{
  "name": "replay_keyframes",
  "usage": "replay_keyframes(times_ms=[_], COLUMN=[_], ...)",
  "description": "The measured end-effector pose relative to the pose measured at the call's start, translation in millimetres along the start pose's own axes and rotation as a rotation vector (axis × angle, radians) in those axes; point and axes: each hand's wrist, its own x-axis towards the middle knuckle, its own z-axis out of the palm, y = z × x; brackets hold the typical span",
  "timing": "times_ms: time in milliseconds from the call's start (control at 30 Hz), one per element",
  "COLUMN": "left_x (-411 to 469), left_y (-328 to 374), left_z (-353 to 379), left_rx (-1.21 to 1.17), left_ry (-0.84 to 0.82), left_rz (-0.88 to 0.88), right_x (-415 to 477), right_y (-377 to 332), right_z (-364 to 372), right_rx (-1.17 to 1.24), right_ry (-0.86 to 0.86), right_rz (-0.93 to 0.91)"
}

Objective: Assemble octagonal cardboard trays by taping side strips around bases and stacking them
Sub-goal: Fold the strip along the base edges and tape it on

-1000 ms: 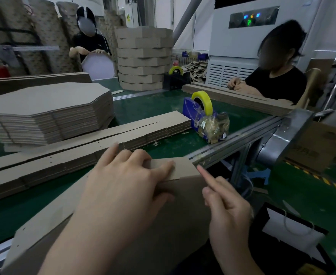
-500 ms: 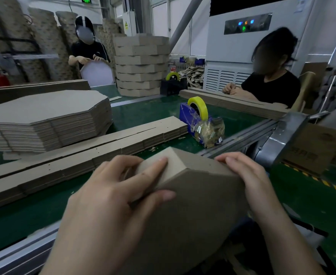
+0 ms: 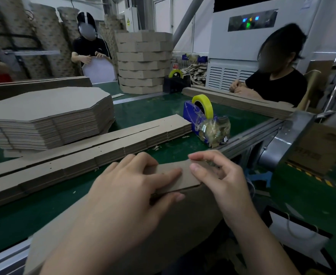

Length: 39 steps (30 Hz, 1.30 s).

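A brown cardboard tray [image 3: 183, 219] stands tilted on its edge at the near side of the green table, base facing me. Its side strip [image 3: 185, 176] runs along the top. My left hand [image 3: 127, 193] grips that strip, fingers over the top and thumb under it on the base. My right hand [image 3: 220, 179] pinches the strip's right end between thumb and fingers. A blue tape dispenser [image 3: 200, 118] with a yellow roll sits beyond. Flat side strips [image 3: 95, 153] lie in long piles, and octagonal bases [image 3: 49, 114] are stacked at the left.
A tall stack of finished trays [image 3: 143, 62] stands at the back, next to a second dispenser [image 3: 176, 82]. Two other people work at the far side and the right. The table's metal rail [image 3: 250, 133] runs along the right; a white bag [image 3: 296, 237] lies on the floor.
The tray has turned in my hands so a flat section of the side strip faces up. My right hand moved from the tray's right edge to pinching the strip's end.
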Motion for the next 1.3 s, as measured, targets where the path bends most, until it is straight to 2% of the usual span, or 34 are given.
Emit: replay_keyframes(times_ms=[367,567,667,867,933,1033,1133,1300], left_x=[-1,1,4,8,7,6,5,5], left_y=[-6,-12,-15,-18,-18,-18,-18,-18], left_z=[6,9,10,11,11,11,12,12], left_rx=[-0.037,0.035,0.016,-0.021,-0.047,-0.068,-0.048,-0.056], left_ry=[-0.005,0.014,0.020,0.023,0.021,0.028,0.050,0.052], left_rz=[0.004,0.092,0.059,0.017,0.016,0.016,0.022,0.024], right_x=[2,13,43,148,179,206,218,229], right_y=[6,3,11,41,49,58,58,50], right_z=[0,-5,-20,-66,-81,-88,-84,-81], right_rx=[0.031,-0.042,-0.088,-0.361,-0.494,-0.650,-0.673,-0.598], right_ry=[-0.076,-0.116,0.011,0.318,0.327,0.170,0.099,0.103], right_rz=[0.037,0.060,0.108,0.194,0.278,0.466,0.584,0.728])
